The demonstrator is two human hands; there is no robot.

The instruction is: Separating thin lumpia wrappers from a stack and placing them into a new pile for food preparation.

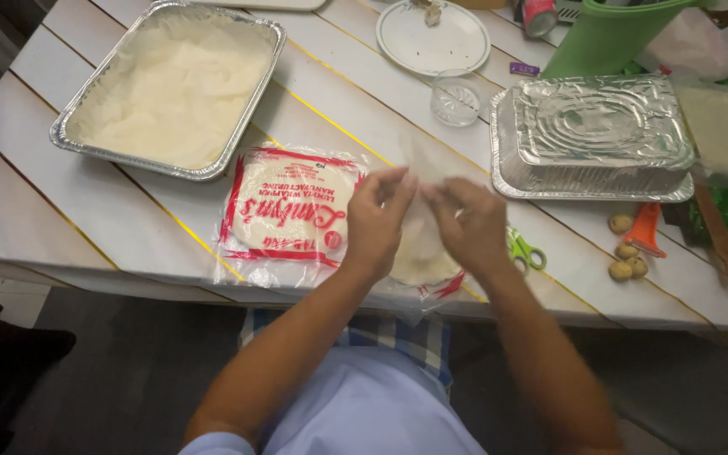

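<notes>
Head camera looks down on a white plank table (35, 202) with thin yellow lines between the boards. Largest on it is a foil tray (77, 118) at the upper left, filled with a pale, soft mass. At the right stand two more foil trays (600, 135), one turned upside down on the other. Near the table's front edge lies a clear packet of round wrappers (284, 211) with red print, just left of the hands. Both hands meet above a second, opened packet (431, 282) at the front edge: the left hand (377, 223) and the right hand (469, 223) each pinch the top edge of a thin, pale wrapper sheet (423, 244), fingers closed narrow on it, the sheet hanging between them, blurred. Behind sit a white plate (444, 50) and a small clear glass (457, 97). Green-handled scissors (526, 251) lie just right of the right wrist, and small brown balls (625, 257) lie farther right.
</notes>
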